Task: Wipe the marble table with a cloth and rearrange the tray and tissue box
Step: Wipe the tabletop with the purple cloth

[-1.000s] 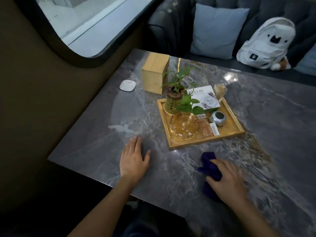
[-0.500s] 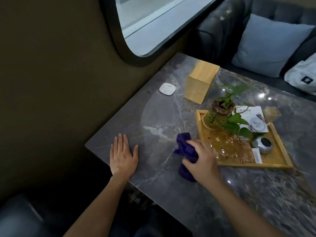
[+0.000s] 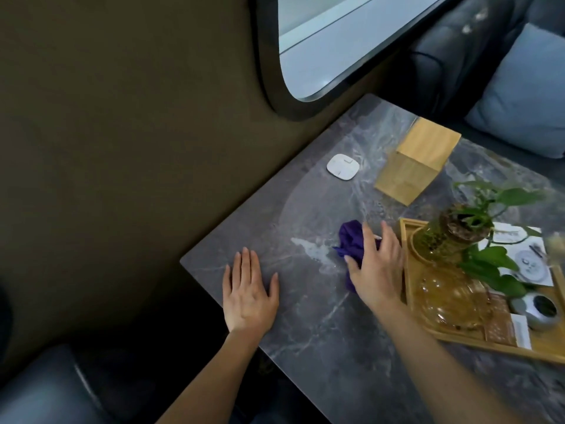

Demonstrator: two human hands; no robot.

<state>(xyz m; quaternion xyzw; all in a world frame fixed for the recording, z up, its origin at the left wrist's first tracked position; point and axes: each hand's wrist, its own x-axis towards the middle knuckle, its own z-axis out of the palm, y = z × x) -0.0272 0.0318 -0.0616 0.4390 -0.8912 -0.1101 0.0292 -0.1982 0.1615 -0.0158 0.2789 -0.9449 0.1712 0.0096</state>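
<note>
Left of centre, lower frame: left hand (image 3: 249,296), palm down, fingers spread and flat on the marble table (image 3: 321,325) near its front-left corner; gripping nothing, a brace only.

Centre: pale smear (image 3: 308,247) on the marble, between the two hands, just left of the cloth.

Centre: purple cloth (image 3: 351,243), bunched, pressed to the marble under the right hand (image 3: 374,270); fingers extended and curled lightly over the wad, pointing toward upper frame, wrist and forearm running down to lower right. Smear immediately left of the cloth, so the likely next stroke runs leftward; right hand nearer to it.

Upper centre: small white square pad (image 3: 342,166), clear of both hands.

Right of that: wooden tissue box (image 3: 417,160), standing on the marble, long axis slanting toward upper right.

Right edge: wooden tray (image 3: 406,270), near rim just beside the right hand, holding potted plant (image 3: 458,234) and glass dish (image 3: 452,298). Neither tray nor box yet in hand.
</note>
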